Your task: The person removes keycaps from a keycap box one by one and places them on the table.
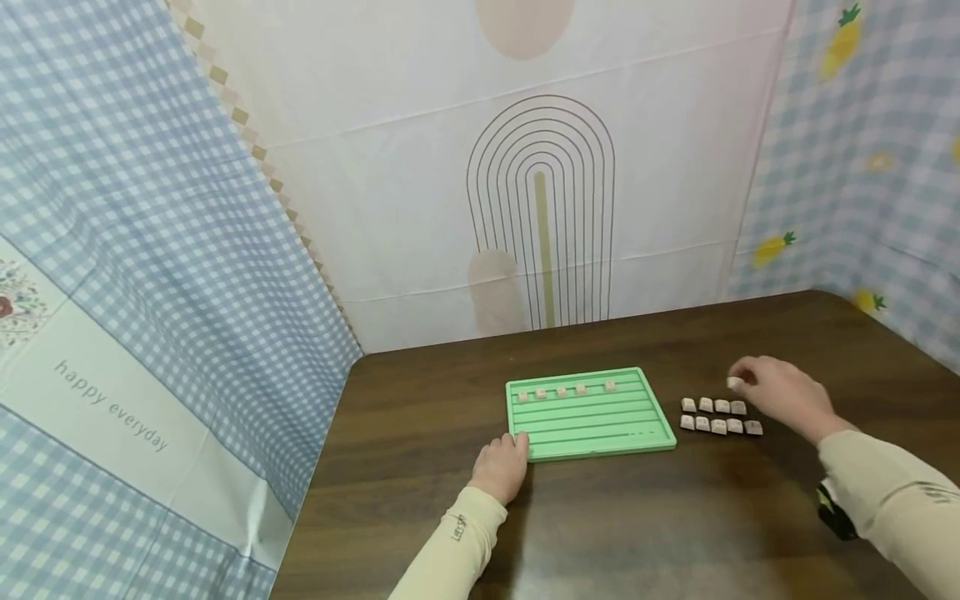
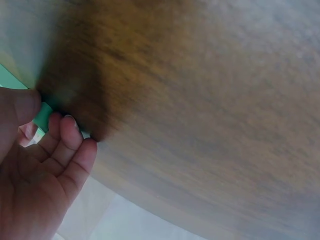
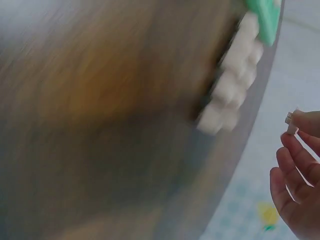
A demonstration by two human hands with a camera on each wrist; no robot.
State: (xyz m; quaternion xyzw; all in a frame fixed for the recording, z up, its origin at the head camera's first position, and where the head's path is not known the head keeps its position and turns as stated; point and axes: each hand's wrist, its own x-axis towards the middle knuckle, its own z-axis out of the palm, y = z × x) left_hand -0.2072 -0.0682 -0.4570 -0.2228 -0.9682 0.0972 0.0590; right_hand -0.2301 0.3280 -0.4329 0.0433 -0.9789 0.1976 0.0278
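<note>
A light green ridged tray (image 1: 592, 417) lies on the dark wooden table, with several small pale keycaps (image 1: 561, 392) lined up along its back row. My left hand (image 1: 501, 468) grips the tray's near left corner; in the left wrist view the thumb and curled fingers (image 2: 67, 135) hold the green edge. To the right of the tray, my right hand (image 1: 783, 394) is raised above the table and pinches one white keycap (image 3: 291, 125) between thumb and fingertips. Just left of that hand, more keycaps (image 1: 705, 405) sit in two short rows on the table.
The brown table (image 1: 420, 400) has a rounded far right corner. Behind it hangs a pale cloth (image 1: 405, 208) with an arch print, and blue checked curtains (image 1: 187, 208) flank both sides. A dark device (image 1: 835, 510) is strapped at the right wrist.
</note>
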